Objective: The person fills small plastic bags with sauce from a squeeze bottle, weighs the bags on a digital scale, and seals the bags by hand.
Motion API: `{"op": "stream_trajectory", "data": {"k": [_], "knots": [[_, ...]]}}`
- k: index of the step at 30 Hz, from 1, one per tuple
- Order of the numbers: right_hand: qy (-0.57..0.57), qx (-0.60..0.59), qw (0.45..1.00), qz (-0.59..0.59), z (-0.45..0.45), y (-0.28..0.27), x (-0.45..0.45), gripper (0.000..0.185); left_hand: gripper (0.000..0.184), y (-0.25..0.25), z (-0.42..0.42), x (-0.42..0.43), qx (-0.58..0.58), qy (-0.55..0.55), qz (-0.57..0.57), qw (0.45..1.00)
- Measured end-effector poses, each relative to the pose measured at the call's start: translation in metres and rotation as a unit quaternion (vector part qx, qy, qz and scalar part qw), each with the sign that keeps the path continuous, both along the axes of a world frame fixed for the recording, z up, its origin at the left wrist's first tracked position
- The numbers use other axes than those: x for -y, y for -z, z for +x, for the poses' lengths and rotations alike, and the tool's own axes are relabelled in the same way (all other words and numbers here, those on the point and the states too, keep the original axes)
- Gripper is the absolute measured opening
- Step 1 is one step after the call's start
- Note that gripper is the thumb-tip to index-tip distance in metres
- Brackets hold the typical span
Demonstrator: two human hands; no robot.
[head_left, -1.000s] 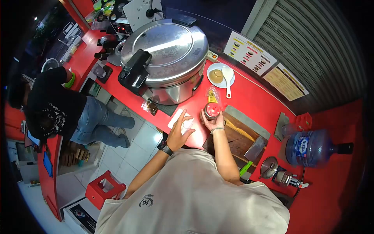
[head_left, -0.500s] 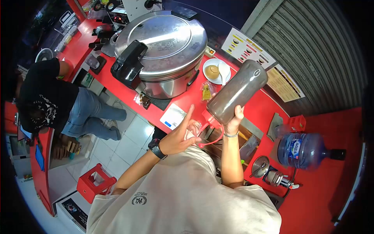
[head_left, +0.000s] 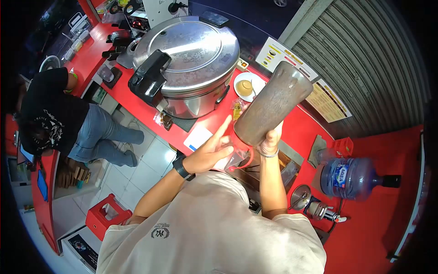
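My right hand point(head_left: 270, 139) is wrapped round the lower part of a big squeeze bottle point(head_left: 276, 102) with greyish-brown contents. The bottle leans with its base up and to the right; its red cap end points down, mostly hidden. A red cap strap point(head_left: 248, 160) loops out below it. My left hand point(head_left: 211, 153), with a dark watch point(head_left: 181, 168) on the wrist, is beside the bottle's lower end. Its index finger sticks out, while the other fingers seem to hold a clear plastic bag point(head_left: 238, 159) under the cap, partly hidden.
A large steel rice cooker point(head_left: 189, 59) stands on the red counter. Behind the bottle is a white plate point(head_left: 258, 83) with a brown round item. A water jug point(head_left: 351, 178) lies to the right. At left, a person in black point(head_left: 54, 109) bends over another counter; a red stool point(head_left: 107, 217) is nearby.
The bottle has tipped so its base comes nearer to me and its red nozzle drops out of sight. My left hand has shifted slightly left. The person at left has moved slightly.
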State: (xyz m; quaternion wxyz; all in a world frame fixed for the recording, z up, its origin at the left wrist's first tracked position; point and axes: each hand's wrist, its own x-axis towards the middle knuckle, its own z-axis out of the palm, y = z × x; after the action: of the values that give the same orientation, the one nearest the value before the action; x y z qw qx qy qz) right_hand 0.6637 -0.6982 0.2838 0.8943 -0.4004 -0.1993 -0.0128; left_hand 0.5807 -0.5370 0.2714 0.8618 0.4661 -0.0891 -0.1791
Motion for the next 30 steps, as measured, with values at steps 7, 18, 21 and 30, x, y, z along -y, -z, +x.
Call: {"op": "stream_trajectory", "data": {"k": [7,18,21,30], "knots": [[-0.029,0.017,0.995,-0.094,0.017,-0.035,0.006,0.079,0.091,-0.021,0.026,0.001,0.055,-0.051,0.15,0.986],[0.002,0.049,0.986,-0.156,0.032,-0.092,-0.002,0.055,0.092,-0.039,0.05,-0.009,0.147,-0.11,0.237,0.954],[-0.021,0.04,0.989,-0.144,0.033,-0.093,-0.003,0.066,0.091,-0.042,0.05,-0.011,0.15,-0.105,0.255,0.949],[-0.058,0.047,0.986,-0.148,0.039,-0.091,-0.003,0.069,0.087,-0.048,0.047,-0.008,0.124,-0.101,0.177,0.971]]}}
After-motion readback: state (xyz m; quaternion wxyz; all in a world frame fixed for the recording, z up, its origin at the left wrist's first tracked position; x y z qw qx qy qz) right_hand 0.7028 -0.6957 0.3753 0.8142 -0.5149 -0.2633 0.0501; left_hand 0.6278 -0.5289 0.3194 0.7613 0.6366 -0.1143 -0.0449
